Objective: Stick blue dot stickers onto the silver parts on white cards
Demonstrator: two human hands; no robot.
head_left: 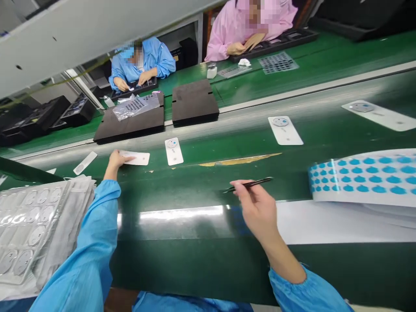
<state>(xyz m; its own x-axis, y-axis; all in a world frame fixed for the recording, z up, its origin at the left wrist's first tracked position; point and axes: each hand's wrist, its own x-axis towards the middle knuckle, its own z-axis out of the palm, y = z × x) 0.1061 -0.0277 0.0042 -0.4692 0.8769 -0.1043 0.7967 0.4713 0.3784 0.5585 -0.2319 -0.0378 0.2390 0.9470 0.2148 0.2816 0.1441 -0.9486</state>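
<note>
Fingers of the left hand (pixel 115 162) are closed on the left end of a white card (pixel 141 159), thumb lying across its upper face; cannot tell whether the card is lifted off the green surface (pixel 182 188). Right hand (pixel 260 212) holds dark tweezers (pixel 256 182) in a narrow pinch, tips pointing left, over the green surface and well apart from the card.

3 other white cards lie to the right of the held card: a near card (pixel 174 152), a middle card (pixel 287 133), a far card (pixel 383 116), each with a round disc at its upper or left end. A narrower pale card (pixel 85 163) lies left of the hand.

Left edge: clear tray (pixel 16 195) of round discs, on stacked sheets. Right edge: curved white strip (pixel 360 197) with rows of blue dots. Across the way, 2 co-workers: a blue-clad person (pixel 164 56) and a pink-clad person (pixel 221 37), hands at dark trays.
</note>
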